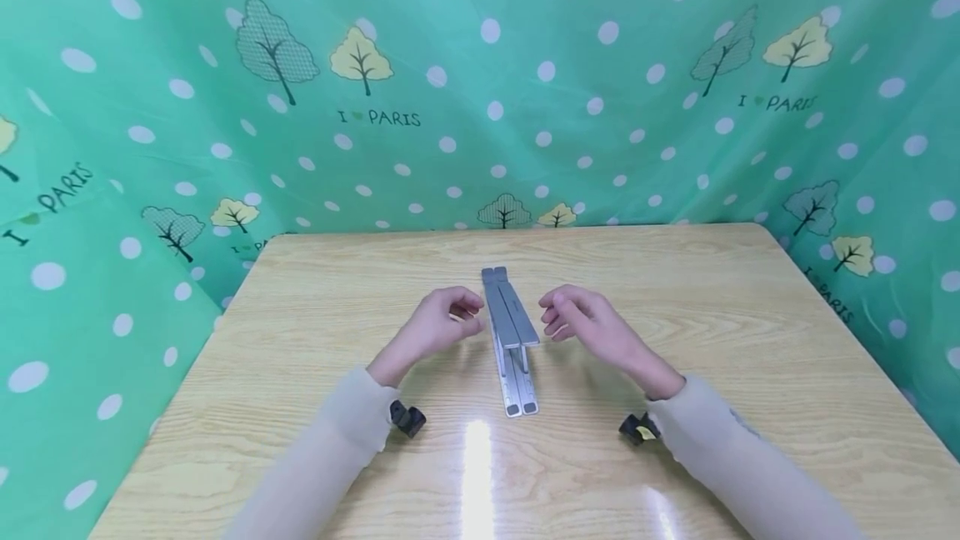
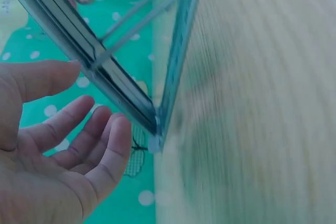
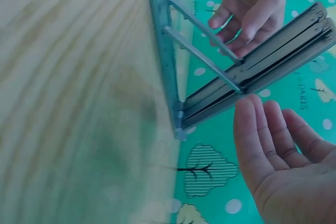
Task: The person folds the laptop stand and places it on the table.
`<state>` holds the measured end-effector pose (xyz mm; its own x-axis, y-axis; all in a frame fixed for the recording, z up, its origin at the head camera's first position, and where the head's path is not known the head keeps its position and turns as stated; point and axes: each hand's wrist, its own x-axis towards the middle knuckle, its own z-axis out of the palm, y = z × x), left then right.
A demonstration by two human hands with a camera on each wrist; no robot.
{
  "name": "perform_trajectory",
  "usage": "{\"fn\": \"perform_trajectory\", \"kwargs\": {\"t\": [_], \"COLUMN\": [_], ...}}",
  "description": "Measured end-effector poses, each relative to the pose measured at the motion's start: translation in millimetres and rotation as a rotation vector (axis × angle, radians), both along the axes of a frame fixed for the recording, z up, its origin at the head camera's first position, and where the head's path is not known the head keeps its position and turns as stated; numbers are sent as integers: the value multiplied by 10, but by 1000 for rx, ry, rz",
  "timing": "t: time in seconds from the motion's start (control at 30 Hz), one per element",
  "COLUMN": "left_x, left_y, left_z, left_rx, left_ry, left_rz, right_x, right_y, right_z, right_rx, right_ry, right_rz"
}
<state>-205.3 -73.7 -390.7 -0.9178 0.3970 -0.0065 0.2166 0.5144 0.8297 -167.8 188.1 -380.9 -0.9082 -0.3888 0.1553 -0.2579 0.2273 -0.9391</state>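
A grey metal folding laptop stand (image 1: pixel 512 315) stands on the wooden table, its two long halves side by side and its upper arms raised at a slant. Thin struts (image 3: pixel 202 59) prop the upper arms above the base, as the right wrist view shows. To the left of the stand is my left hand (image 1: pixel 442 323), fingers loosely bent, thumb and fingertips close to the upper arm's edge. On the other side my right hand (image 1: pixel 592 325) hovers with relaxed fingers, its fingertips near the stand. Neither hand grips anything.
The pale wooden table (image 1: pixel 315 273) reaches back to a green dotted cloth (image 1: pixel 465 40) with trees and lettering, which hangs behind and along the sides. A small black device sits at each wrist, by the light sleeves (image 1: pixel 352 419). Bright glare lies on the table's near part.
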Motion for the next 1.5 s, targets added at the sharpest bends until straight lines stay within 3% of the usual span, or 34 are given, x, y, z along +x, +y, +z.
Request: {"fn": "perform_trajectory", "kwargs": {"t": [0.13, 0.27, 0.4, 0.6, 0.9, 1.13, 1.5], "left_x": [107, 159, 195, 239, 257, 266, 252], "left_y": [21, 48, 83, 151, 214, 243, 301], "left_z": [-11, -49, -92, -147, -244, -258, -269], "left_rx": [53, 59, 36, 35, 81, 105, 118], "left_ry": [-39, -76, -105, -120, -158, -178, -202], "left_rz": [-1, 8, 9, -22, -8, -1, 42], "right_x": [-35, -69, -74, -45, -54, -53, -45], "right_y": [1, -6, -26, -87, -214, -306, -361], "right_z": [-65, -150, -230, -292, -339, -361, -371], "right_rx": [-51, -21, 35, 31, 88, 44, 61], "right_ry": [-132, -230, -282, -363, -350, -385, -379], "right_rz": [-39, -48, -37, -57, -60, -51, -62]}}
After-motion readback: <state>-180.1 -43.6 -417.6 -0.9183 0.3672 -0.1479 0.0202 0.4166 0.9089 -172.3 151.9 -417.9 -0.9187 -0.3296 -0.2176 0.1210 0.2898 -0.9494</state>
